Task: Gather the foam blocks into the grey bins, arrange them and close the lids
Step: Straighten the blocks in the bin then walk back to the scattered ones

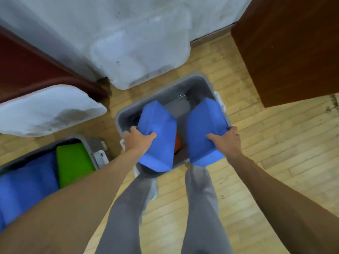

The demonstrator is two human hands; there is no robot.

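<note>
- The left hand (138,139) grips one blue foam block (156,136) and the right hand (226,139) grips a second blue block (203,132), both held over the open grey bin (161,92) on the floor.
- An orange block (177,143) already lies inside, between the two.
- Risk: the right block overhangs the bin's rim and may catch on it or tip outside.
- Dropped askew, the blocks could wedge and keep a lid (146,52) from shutting.
- A second bin (88,145) at the left holds blue and green blocks.
</note>
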